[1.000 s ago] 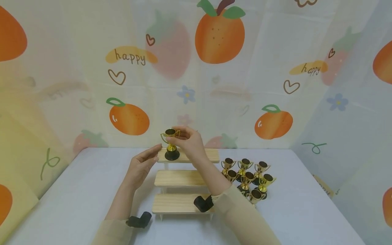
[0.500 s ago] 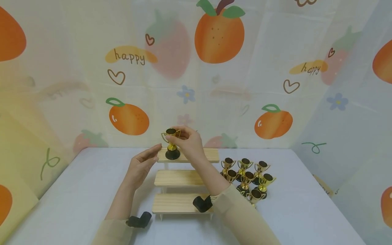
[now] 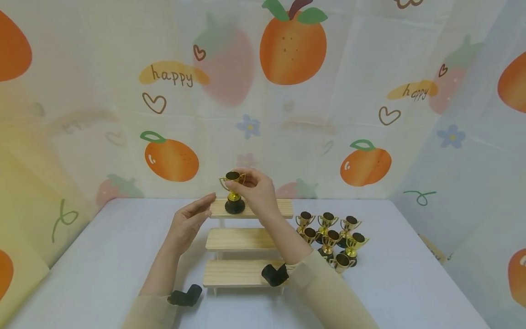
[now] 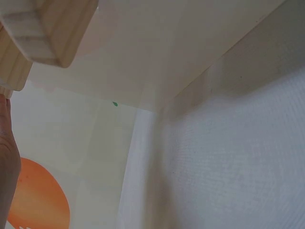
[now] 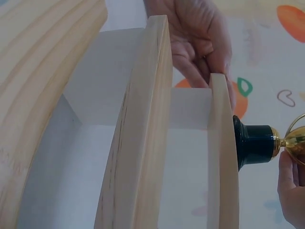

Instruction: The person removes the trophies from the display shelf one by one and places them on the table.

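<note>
A small gold trophy cup (image 3: 234,194) with two handles and a black base stands upright over the left part of the top step of a wooden three-step display stand (image 3: 242,240). My right hand (image 3: 256,189) pinches the cup from its right side, thumb in front. In the right wrist view, the trophy's black base (image 5: 257,144) is right at the top board's surface. My left hand (image 3: 190,224) is at the left end of that top board, its extended fingers touching the edge. Only a sliver of the left hand (image 4: 5,157) shows in the left wrist view.
Several more gold trophies (image 3: 332,237) stand grouped on the white table (image 3: 123,256), right of the stand. A printed cloth (image 3: 287,128) with oranges hangs behind and at the sides. My right forearm (image 3: 289,240) crosses over the stand's right side.
My right hand has shifted the trophy slightly to the right along the top step. The left hand stays at the board's left end.
</note>
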Demonstrator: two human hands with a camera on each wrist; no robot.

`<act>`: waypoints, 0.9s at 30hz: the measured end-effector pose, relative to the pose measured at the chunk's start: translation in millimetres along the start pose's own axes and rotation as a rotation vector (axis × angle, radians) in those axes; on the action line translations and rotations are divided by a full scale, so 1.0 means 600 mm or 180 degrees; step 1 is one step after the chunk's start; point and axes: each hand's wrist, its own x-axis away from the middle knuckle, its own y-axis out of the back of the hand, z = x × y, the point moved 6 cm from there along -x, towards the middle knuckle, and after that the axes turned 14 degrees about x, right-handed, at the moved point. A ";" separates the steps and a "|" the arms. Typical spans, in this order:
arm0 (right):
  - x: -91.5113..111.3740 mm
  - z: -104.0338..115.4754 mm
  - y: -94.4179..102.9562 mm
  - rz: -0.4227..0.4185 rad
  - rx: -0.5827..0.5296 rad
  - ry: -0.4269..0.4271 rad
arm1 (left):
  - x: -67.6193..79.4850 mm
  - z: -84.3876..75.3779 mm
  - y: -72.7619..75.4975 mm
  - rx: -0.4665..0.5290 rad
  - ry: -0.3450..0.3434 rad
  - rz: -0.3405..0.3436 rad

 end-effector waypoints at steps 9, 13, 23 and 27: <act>0.005 -0.005 0.025 -0.0079 0.0093 -0.0009 | -0.002 0.001 0.002 0.0019 -0.0014 -0.0005; 0.007 -0.009 0.039 -0.0079 0.0024 -0.0007 | -0.002 0.001 0.002 0.0034 -0.0015 -0.0024; 0.015 -0.014 0.079 -0.0194 0.0005 -0.0157 | -0.001 0.000 0.000 0.0044 -0.0066 0.0025; 0.019 -0.018 0.092 -0.0224 0.0011 -0.0214 | -0.001 0.000 0.001 0.0025 -0.0068 0.0027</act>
